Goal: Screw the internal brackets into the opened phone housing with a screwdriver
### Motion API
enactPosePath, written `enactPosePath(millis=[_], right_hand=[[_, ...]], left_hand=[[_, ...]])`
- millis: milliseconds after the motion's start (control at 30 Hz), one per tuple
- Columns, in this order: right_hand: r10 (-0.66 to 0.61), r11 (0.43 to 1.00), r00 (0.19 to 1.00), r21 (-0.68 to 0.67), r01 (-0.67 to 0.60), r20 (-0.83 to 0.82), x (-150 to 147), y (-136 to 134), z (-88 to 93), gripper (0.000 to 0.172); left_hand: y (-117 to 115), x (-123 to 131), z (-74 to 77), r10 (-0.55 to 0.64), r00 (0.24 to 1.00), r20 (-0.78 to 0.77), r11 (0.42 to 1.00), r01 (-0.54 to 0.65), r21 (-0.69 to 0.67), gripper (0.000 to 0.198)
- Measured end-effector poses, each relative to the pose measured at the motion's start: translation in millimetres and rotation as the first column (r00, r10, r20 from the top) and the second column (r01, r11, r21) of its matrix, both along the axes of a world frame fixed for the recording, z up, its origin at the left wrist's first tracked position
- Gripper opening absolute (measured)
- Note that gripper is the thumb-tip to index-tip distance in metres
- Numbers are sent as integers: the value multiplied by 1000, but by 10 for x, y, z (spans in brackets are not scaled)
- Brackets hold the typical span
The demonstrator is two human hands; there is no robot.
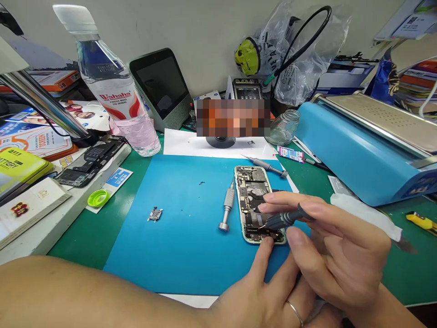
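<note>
An opened phone [253, 200], its circuit boards and dark inner parts bare, lies on a blue mat [177, 255]. My right hand [341, 241] pinches a dark precision screwdriver [283, 219], its tip down at the phone's lower part. From the near side my left hand [262, 291], with a ring on one finger, reaches in. Its index fingertip rests at the phone's bottom edge; the fingers are stretched apart, partly hidden below my right hand. Left of the phone lies a silver screwdriver [228, 205], and another silver screwdriver [268, 166] is beyond it.
A small metal part [154, 214] lies on the mat's left side. Further left are a second opened phone [92, 159], a green cap [98, 198] and a water bottle [119, 95]. A blue machine [358, 150] stands right, near a glass jar [283, 127] and a yellow cutter [421, 222].
</note>
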State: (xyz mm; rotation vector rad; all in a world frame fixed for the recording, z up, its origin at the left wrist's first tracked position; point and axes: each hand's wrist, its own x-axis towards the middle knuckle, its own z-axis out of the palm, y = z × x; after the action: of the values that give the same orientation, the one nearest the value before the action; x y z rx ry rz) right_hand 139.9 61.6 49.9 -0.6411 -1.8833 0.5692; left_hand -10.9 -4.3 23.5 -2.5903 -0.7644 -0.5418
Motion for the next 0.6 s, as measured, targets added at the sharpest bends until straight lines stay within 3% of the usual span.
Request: enactPosePath(millis=[100, 233, 600], right_hand=[[-8, 1000, 1000, 24, 8, -2, -8, 3, -2, 78], [-27, 999, 1000, -43, 27, -9, -11, -8, -6, 71], [-54, 999, 999, 1, 54, -7, -12, 9, 24, 68]], left_hand=[[-4, -3, 8, -14, 1000, -6, 1000, 14, -20, 40], [-4, 7, -2, 5, 1000, 1, 1000, -5, -11, 39], [-8, -8, 25, 5, 1000, -3, 999, -5, -54, 39]])
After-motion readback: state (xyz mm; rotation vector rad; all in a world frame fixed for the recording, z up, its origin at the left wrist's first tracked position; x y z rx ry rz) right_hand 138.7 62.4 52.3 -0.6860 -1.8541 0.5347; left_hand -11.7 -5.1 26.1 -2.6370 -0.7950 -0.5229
